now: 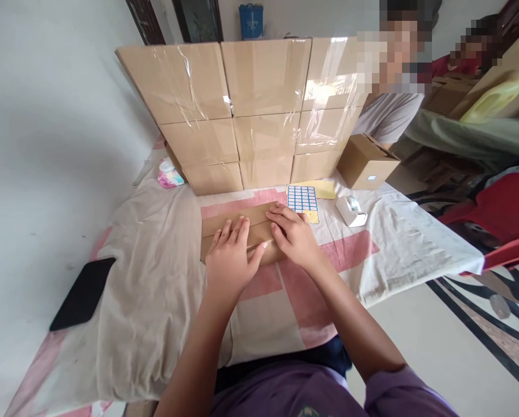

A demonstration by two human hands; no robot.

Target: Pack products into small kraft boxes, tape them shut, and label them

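Well out to the left of the left fingers, lying flat on the pale pink-checked cloth: a black phone, screen dark. Further back and still left of those fingers, a pink-and-white packet, print too small to read, tucked against a stack of taped cardboard boxes with no writing showing on their faces. Straight under the fingers, a flattened cardboard box, plain brown and unprinted, lying on the cloth just in front of the stack. Left hand palm down on its near half, fingers stretched out flat and slightly spread, gripping nothing. Right hand beside it and touching the thumb, likewise laid open and flat on the box's right end, closed round nothing. Just beyond the right fingertips, a sheet of blue-bordered labels, blank or unreadable, overlapping a yellow sheet. Right of those fingers, a small white device, then a small brown carton with a tiny white label, illegible. Behind that carton, another person's grey sleeve.
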